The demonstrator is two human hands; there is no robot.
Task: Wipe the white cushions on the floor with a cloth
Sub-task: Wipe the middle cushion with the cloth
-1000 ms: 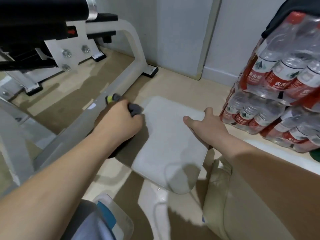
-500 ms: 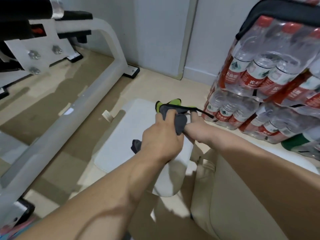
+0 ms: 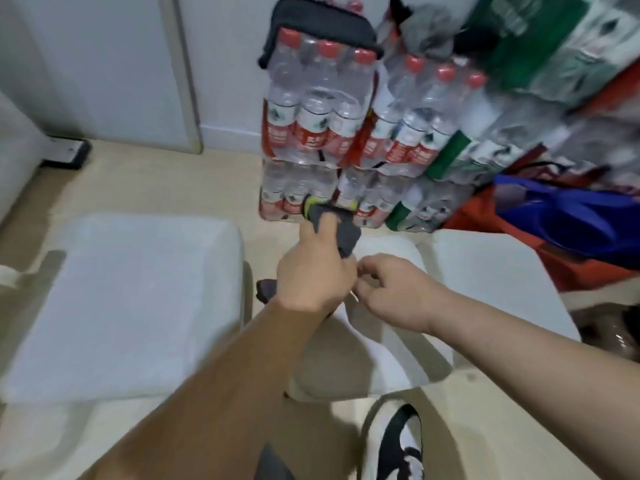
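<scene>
The left hand (image 3: 311,268) was closed in a fist around a dark grey cloth (image 3: 348,233). One bunched end with a yellow-green edge stuck out at the fist's 12 o'clock, and a small dark tail showed at its 8 o'clock. The right hand (image 3: 391,292) sat just beside it at 3 o'clock, knuckles up. Its fingers (image 3: 363,271) were curled in toward the hanging part of the cloth. Motion blur hid whether they pinched the cloth or only came near it.

Both hands hovered over a white cushion (image 3: 485,271), which lay on the beige floor (image 3: 173,181) and spread toward 3 and 5 o'clock from them. A second white cushion (image 3: 128,299) lay flat at 9 o'clock, just beside the first with a narrow gap between them.

At 12 o'clock, shrink-wrapped packs of water bottles (image 3: 318,133) with red caps and red labels stood stacked against the wall. The yellow-green end of the cloth overlapped the lowest pack in the picture. More packs with green wrap stood at 1 o'clock. A blue bag (image 3: 571,216) lay on something red at 2 o'clock, near the far edge of the first cushion. A black-and-white shoe (image 3: 398,445) showed at 6 o'clock. A black foot pad (image 3: 65,152) rested on the floor at 10 o'clock, well apart from the hands.
</scene>
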